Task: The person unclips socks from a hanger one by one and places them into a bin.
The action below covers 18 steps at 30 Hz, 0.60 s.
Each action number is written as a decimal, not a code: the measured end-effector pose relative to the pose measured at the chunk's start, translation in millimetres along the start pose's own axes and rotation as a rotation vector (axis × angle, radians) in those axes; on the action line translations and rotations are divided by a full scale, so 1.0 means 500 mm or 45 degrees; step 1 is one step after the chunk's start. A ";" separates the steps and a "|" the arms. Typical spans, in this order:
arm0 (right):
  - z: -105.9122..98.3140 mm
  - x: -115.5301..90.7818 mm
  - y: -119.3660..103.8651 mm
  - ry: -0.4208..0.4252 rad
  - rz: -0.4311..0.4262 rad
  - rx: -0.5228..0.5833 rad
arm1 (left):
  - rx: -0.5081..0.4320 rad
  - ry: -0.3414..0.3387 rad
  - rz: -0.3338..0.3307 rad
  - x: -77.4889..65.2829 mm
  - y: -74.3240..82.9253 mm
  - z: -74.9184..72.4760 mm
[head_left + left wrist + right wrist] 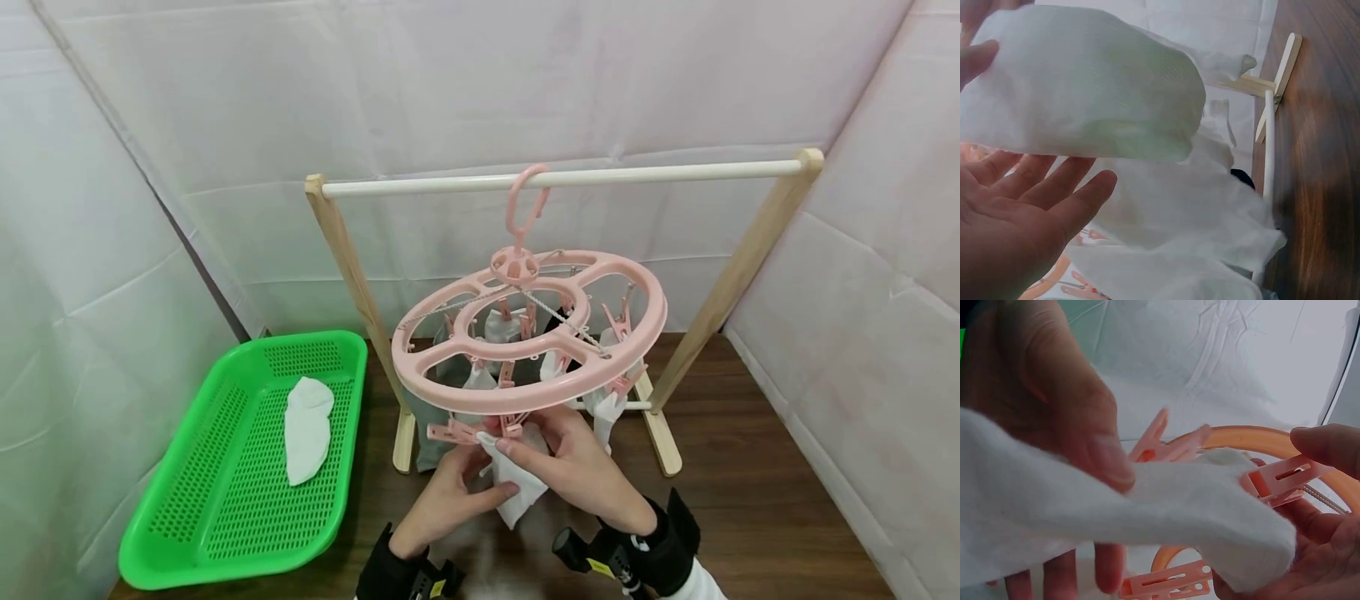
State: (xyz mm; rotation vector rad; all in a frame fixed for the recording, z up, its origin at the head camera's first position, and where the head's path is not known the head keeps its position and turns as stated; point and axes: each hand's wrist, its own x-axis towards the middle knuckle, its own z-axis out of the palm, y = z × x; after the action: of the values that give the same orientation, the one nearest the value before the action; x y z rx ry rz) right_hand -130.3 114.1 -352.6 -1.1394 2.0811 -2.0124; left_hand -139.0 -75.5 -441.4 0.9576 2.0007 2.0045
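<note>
A white sock (517,487) hangs below the near rim of a pink round drying hanger (465,402). My left hand (453,496) holds the sock, its thumb across the front. My right hand (581,462) is at the sock's upper right side; in the right wrist view its thumb and fingers pinch a pink clothespin (1279,478) at the sock's edge. Another clothespin (453,432) juts left beside the sock's top. The sock (1085,81) covers part of the left hand's fingers (1088,194) in the left wrist view. Fingertips behind the cloth are hidden.
The hanger hooks on a white rail (637,176) between wooden stand legs. Several socks are clipped around it, including a white sock (609,412) at right and a grey sock (431,425) at left. A green basket (352,450) with a white sock (307,429) stands left.
</note>
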 end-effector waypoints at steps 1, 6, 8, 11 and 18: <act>-0.001 0.000 0.000 0.001 -0.003 -0.005 | 0.008 0.005 0.006 0.000 -0.002 0.002; -0.007 -0.003 -0.003 0.029 0.013 -0.024 | 0.127 0.066 0.053 0.000 -0.007 0.009; -0.008 -0.006 -0.004 0.031 0.010 -0.019 | 0.163 0.086 0.060 -0.004 -0.008 0.011; -0.010 -0.008 -0.004 0.035 -0.012 -0.024 | 0.185 0.111 0.060 -0.005 -0.010 0.013; -0.017 -0.005 0.002 0.045 -0.006 -0.025 | 0.211 0.151 0.100 0.001 -0.012 0.015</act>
State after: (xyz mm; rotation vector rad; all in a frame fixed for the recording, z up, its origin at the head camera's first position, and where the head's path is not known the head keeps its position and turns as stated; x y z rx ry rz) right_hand -133.2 122.8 -353.1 -1.1208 2.1209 -2.0334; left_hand -137.3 -68.6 -447.7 0.9852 2.2564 2.0047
